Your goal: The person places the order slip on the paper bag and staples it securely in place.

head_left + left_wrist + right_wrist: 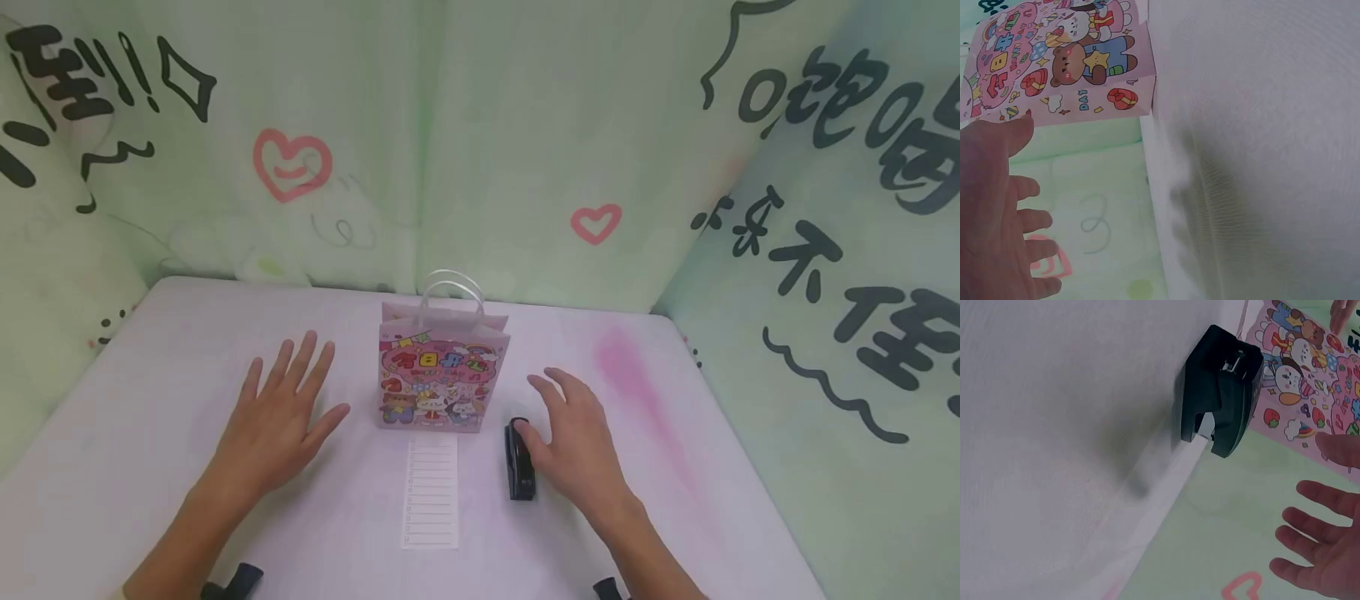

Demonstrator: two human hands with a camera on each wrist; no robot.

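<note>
A pink gift bag (442,379) with cartoon animals and clear handles stands upright at the middle of the table. In front of it lies a white lined paper slip (431,493). To the slip's right, a black stapler (521,460) rests on the tabletop; its side shows in the right wrist view (1222,390). My left hand (277,425) hovers left of the bag, fingers spread, holding nothing. Over the table by the stapler is my right hand (573,442), fingers loosely bent and holding nothing; its thumb overlaps the stapler in the head view, but the right wrist view shows them apart.
The white table (360,533) carries a pink stain (637,375) at its right. Pale green curtains (502,150) with black lettering and red hearts hang behind the table and at both sides. Dark strap ends (243,579) show near the bottom edge.
</note>
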